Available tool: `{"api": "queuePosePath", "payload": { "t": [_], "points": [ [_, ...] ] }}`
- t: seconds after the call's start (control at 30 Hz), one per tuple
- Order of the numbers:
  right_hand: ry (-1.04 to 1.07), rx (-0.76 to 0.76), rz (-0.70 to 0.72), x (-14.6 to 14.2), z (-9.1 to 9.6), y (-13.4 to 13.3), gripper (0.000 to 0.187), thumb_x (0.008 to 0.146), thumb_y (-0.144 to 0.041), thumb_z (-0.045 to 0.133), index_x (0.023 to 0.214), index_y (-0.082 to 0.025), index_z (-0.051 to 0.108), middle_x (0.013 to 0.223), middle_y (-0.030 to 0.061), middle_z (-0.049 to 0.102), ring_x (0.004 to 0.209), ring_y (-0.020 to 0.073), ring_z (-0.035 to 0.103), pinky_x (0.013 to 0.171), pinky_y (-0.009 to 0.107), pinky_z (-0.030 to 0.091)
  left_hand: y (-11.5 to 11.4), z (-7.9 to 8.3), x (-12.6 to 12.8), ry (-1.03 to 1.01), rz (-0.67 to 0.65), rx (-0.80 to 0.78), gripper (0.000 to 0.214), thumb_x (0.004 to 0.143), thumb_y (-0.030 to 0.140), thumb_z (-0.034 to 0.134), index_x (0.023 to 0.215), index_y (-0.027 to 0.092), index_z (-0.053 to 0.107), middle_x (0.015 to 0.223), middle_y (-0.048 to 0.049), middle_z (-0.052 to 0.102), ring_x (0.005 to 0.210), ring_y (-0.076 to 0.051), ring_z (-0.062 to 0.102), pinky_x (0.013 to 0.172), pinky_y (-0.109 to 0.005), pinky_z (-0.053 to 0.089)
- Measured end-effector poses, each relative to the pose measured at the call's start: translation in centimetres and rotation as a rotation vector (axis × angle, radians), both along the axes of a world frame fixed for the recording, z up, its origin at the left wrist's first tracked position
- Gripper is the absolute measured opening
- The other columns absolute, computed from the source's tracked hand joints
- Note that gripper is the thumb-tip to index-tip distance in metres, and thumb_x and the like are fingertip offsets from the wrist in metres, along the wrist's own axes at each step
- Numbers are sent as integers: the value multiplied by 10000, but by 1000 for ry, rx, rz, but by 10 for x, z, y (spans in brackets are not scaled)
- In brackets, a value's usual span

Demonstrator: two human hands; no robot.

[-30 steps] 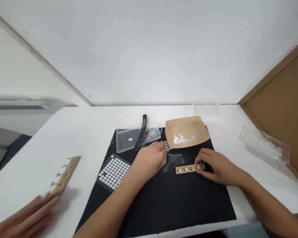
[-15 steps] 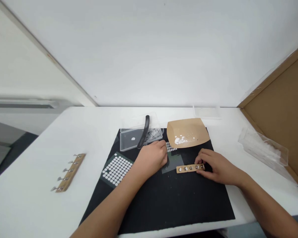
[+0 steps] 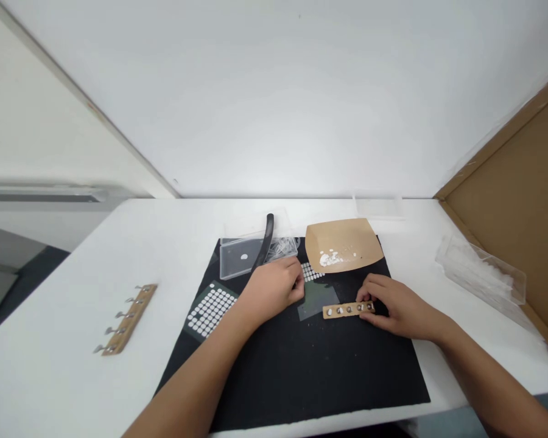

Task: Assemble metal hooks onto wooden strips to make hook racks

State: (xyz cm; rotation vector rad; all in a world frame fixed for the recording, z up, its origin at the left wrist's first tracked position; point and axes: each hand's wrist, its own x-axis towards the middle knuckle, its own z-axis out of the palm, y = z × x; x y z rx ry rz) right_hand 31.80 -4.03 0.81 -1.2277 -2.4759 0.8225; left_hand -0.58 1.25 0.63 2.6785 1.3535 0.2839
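Observation:
A small wooden strip (image 3: 344, 310) with a row of metal studs lies on the black mat (image 3: 301, 365). My right hand (image 3: 395, 304) rests at its right end, fingers curled on it. My left hand (image 3: 271, 289) is closed, its fingertips at a sheet of white round stickers (image 3: 311, 272) just left of the strip. Whether it holds a sticker is hidden. A greenish film (image 3: 315, 299) lies between the hands.
A second sticker sheet (image 3: 210, 309) lies at the mat's left. Behind are a clear plastic box (image 3: 240, 258), a black curved tool (image 3: 265, 240) and a brown paper tray (image 3: 342, 243) with white scraps. A wooden hook rack (image 3: 125, 317) lies far left; clear packaging (image 3: 481, 274) right.
Another person's hand at the lower left let go of the wooden hook rack and left the view. My left hand shifted slightly up toward the sticker sheet. My right hand stays on the strip.

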Motion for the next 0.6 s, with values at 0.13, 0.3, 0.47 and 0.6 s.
{"api": "queuePosePath", "payload": {
  "t": [0.13,0.3,0.47,0.6],
  "points": [
    [-5,27,15,3,1,-1,230,926,-203,762,1122,-246,650,1055,46,657,916,216,640,779,334,550,0,-1,2,-212,11,28,100,926,113,602,885,184,659,908,-45,716,840,-201,696,729,-284,511],
    [121,227,-8,2,6,-2,392,886,-313,831,1223,-243,643,1164,91,669,1054,280,653,901,439,568,-15,3,23,-708,-16,-102,108,911,124,602,855,184,671,885,-30,716,798,-156,681,716,-246,537],
    [394,459,-145,-24,7,-13,205,960,-241,752,1155,-252,689,961,49,688,904,232,672,781,381,562,-42,6,50,-970,94,-458,93,922,218,644,861,168,694,887,-32,703,586,-87,594,439,-155,420],
    [483,440,-176,-43,3,-20,188,966,-246,759,1147,-245,710,961,52,705,869,208,681,729,342,573,-54,4,62,-1072,102,-677,137,921,277,671,858,155,670,912,-31,666,507,-57,553,381,-146,437]
  ]
}}
